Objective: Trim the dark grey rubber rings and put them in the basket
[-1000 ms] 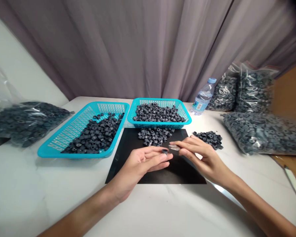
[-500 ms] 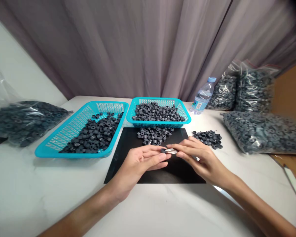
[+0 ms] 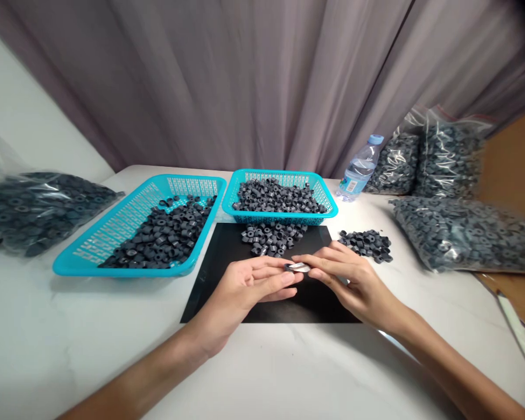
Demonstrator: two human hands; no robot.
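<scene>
Taking the black mat [image 3: 219,256] as the middle of the dial, a blue basket [image 3: 126,272] sits at ten o'clock, with dark grey rings [image 3: 166,236] heaped mostly along its right side. A second blue basket [image 3: 284,216] stands at twelve o'clock, its floor covered by a broad layer of the same rings. Between nine and ten o'clock, a clear bag [image 3: 48,210] slumps on the white table [image 3: 289,361], full of dark pieces. Between two and three o'clock, another packed bag [image 3: 468,236] lies on its side; behind it, toward two, a tall bag [image 3: 448,160] and a smaller bag [image 3: 396,163] stand upright, both filled. A bottle [image 3: 359,174] with a blue cap stands between one and two o'clock.

One loose pile [image 3: 273,238] rests at twelve o'clock on the mat, and a side pile [image 3: 367,244] at two o'clock on the table.

The left hand [image 3: 249,283] pinches a single ring [image 3: 287,268] at its fingertips, toward two o'clock from the palm. The right hand [image 3: 354,277] grips a thin shiny blade [image 3: 300,268] pointing to nine o'clock, its tip at the ring; whether it cuts in cannot be told.
</scene>
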